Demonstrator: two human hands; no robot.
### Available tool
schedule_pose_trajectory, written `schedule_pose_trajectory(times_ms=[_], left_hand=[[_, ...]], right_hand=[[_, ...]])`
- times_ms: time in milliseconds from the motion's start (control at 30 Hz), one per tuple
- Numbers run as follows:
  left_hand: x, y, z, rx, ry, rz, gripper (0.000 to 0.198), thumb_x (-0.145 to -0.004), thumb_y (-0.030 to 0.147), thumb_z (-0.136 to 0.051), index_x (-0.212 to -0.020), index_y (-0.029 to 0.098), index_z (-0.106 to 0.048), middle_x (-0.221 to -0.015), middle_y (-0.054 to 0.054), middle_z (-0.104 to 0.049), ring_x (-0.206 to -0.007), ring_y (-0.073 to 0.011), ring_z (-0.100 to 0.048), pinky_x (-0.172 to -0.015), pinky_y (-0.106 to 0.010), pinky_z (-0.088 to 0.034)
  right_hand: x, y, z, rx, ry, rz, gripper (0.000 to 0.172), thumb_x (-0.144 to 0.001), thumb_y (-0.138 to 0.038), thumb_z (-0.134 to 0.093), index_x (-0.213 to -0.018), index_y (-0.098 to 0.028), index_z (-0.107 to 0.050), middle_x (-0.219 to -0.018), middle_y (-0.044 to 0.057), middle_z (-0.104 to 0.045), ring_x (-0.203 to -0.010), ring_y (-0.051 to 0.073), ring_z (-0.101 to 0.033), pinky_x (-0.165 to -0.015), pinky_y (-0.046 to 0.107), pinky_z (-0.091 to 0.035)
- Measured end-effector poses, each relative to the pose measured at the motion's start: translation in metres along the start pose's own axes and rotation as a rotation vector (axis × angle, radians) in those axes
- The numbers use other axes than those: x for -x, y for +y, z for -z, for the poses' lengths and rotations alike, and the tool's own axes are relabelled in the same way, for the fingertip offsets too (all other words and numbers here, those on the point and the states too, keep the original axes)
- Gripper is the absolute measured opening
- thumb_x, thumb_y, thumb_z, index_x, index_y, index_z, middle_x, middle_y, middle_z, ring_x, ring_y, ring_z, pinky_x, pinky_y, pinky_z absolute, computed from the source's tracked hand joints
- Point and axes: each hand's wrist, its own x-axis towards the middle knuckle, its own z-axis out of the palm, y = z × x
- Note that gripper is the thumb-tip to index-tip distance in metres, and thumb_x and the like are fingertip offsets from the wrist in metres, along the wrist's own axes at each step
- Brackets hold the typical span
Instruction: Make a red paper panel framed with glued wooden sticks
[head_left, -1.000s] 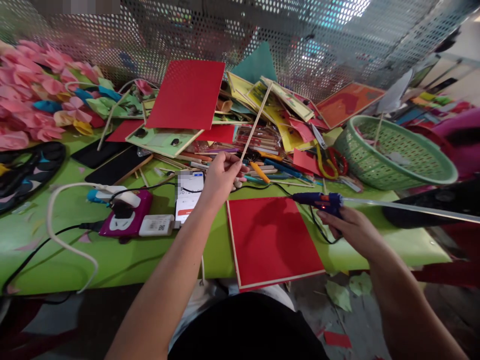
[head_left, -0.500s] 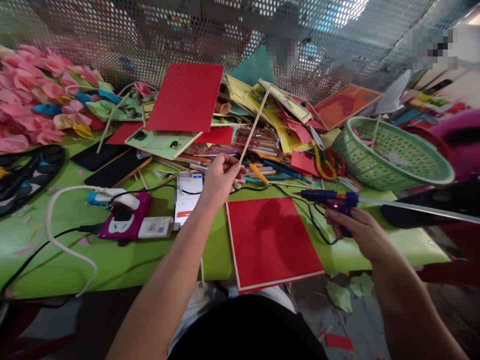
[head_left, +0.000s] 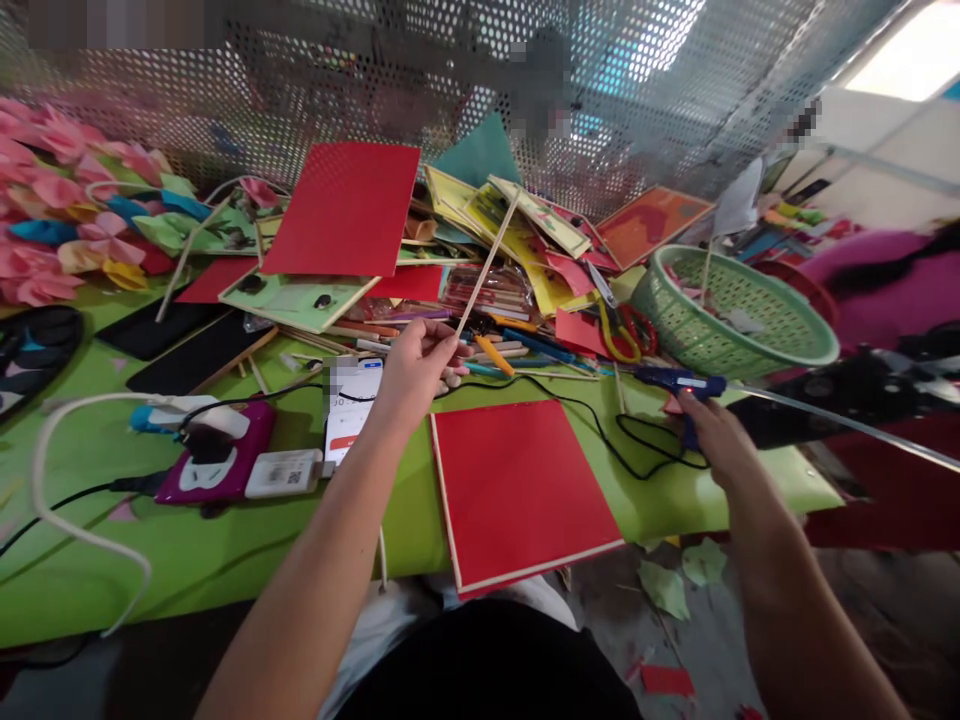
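A thin wooden stick (head_left: 489,262) slants up and away from my left hand (head_left: 426,362), pinched at its lower end between thumb and fingers. At the right, my right hand (head_left: 705,430) is wrapped round the handle of a blue glue gun (head_left: 679,381). A small red light glows on the gun, its nozzle points left and a long pale glue stick runs out of its back. Between the hands, a red square board (head_left: 525,490) lies at the table's near edge, with pale strips along its left and near edges. Neither hand touches the board.
Behind the hands are piled cards, pens, and scissors (head_left: 621,325). A green basket (head_left: 739,310) stands right. Left are a purple power strip (head_left: 217,455), a lit phone (head_left: 352,405) and pink paper flowers (head_left: 52,190). A black cable (head_left: 600,440) loops across the green table (head_left: 300,560).
The whole view has shifted, so most things sit further left. The glue gun is further right relative to the red board. Both hands keep their hold.
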Motion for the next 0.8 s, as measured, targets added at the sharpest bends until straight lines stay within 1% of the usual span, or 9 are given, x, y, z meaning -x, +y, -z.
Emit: schedule_pose_trajectory(times_ms=[100, 233, 267, 367, 433, 500, 567, 667, 800], left_hand=[[0.000, 0.001, 0.002, 0.001, -0.006, -0.005, 0.008, -0.090, 0.020, -0.065, -0.086, 0.019, -0.058, -0.080, -0.004, -0.075, -0.067, -0.0125, -0.069, -0.061, -0.023, -0.055], [0.001, 0.002, 0.005, -0.004, 0.011, -0.028, 0.008, -0.088, 0.022, -0.068, -0.086, 0.020, -0.061, -0.083, -0.004, -0.076, -0.067, -0.0115, -0.067, -0.059, -0.022, -0.055], [0.001, 0.003, 0.006, -0.008, 0.016, -0.034, 0.009, -0.087, 0.023, -0.070, -0.086, 0.020, -0.061, -0.085, -0.004, -0.076, -0.067, -0.0113, -0.067, -0.058, -0.021, -0.054], [0.002, 0.004, 0.008, -0.021, 0.027, -0.048, 0.010, -0.087, 0.025, -0.072, -0.086, 0.020, -0.063, -0.085, -0.003, -0.073, -0.067, -0.0111, -0.067, -0.057, -0.020, -0.054], [0.002, 0.005, 0.010, -0.024, 0.023, -0.061, 0.009, -0.087, 0.024, -0.071, -0.085, 0.019, -0.063, -0.082, -0.002, -0.071, -0.068, -0.0107, -0.067, -0.059, -0.020, -0.055], [0.002, 0.006, 0.011, -0.028, 0.011, -0.076, 0.007, -0.087, 0.022, -0.070, -0.085, 0.019, -0.064, -0.080, -0.001, -0.069, -0.069, -0.0105, -0.066, -0.061, -0.021, -0.056], [0.002, 0.006, 0.012, -0.041, 0.002, -0.084, 0.007, -0.086, 0.022, -0.071, -0.086, 0.020, -0.064, -0.079, -0.001, -0.068, -0.070, -0.0107, -0.066, -0.062, -0.021, -0.057], [0.002, 0.007, 0.013, -0.062, -0.006, -0.090, 0.007, -0.086, 0.022, -0.071, -0.085, 0.020, -0.064, -0.079, -0.001, -0.067, -0.070, -0.0113, -0.065, -0.061, -0.021, -0.057], [0.003, 0.007, 0.013, -0.054, -0.013, -0.108, 0.006, -0.087, 0.020, -0.070, -0.084, 0.020, -0.064, -0.078, -0.001, -0.066, -0.070, -0.0111, -0.064, -0.061, -0.021, -0.056]], right_hand=[[-0.006, 0.000, 0.011, 0.241, 0.034, -0.010, 0.046, -0.080, -0.067, -0.060, -0.064, -0.024, -0.065, -0.059, 0.008, -0.061, -0.065, 0.027, -0.057, -0.068, 0.041, -0.041], [0.010, -0.003, 0.033, 0.443, 0.046, 0.050, 0.043, -0.076, -0.068, -0.069, -0.061, -0.028, -0.063, -0.060, 0.009, -0.060, -0.060, 0.029, -0.054, -0.061, 0.043, -0.036], [0.017, -0.004, 0.037, 0.490, 0.092, 0.109, 0.041, -0.079, -0.067, -0.067, -0.067, -0.028, -0.065, -0.067, 0.011, -0.064, -0.063, 0.031, -0.057, -0.060, 0.044, -0.036], [0.048, -0.008, 0.034, 0.549, 0.228, 0.529, 0.034, -0.096, -0.055, -0.052, -0.097, -0.028, -0.072, -0.099, 0.017, -0.074, -0.087, 0.037, -0.069, -0.067, 0.047, -0.048], [0.071, -0.013, 0.021, 0.456, 0.001, 0.795, 0.031, -0.100, -0.045, -0.051, -0.119, -0.028, -0.069, -0.114, 0.015, -0.076, -0.103, 0.035, -0.071, -0.084, 0.050, -0.055], [0.095, -0.019, 0.002, 0.392, -0.316, 0.938, 0.040, -0.101, -0.035, -0.052, -0.140, -0.033, -0.059, -0.137, 0.010, -0.070, -0.126, 0.031, -0.066, -0.101, 0.050, -0.054], [0.116, -0.026, -0.017, 0.401, -0.525, 1.030, 0.052, -0.103, -0.030, -0.051, -0.154, -0.034, -0.047, -0.153, 0.008, -0.059, -0.140, 0.029, -0.056, -0.111, 0.051, -0.049], [0.137, -0.031, -0.034, 0.435, -0.630, 1.074, 0.060, -0.104, -0.030, -0.049, -0.162, -0.032, -0.036, -0.162, 0.009, -0.047, -0.148, 0.029, -0.046, -0.118, 0.057, -0.042], [0.146, -0.030, -0.030, 0.435, -0.647, 1.057, 0.063, -0.103, -0.029, -0.050, -0.163, -0.033, -0.033, -0.164, 0.008, -0.044, -0.149, 0.028, -0.045, -0.119, 0.056, -0.042]])
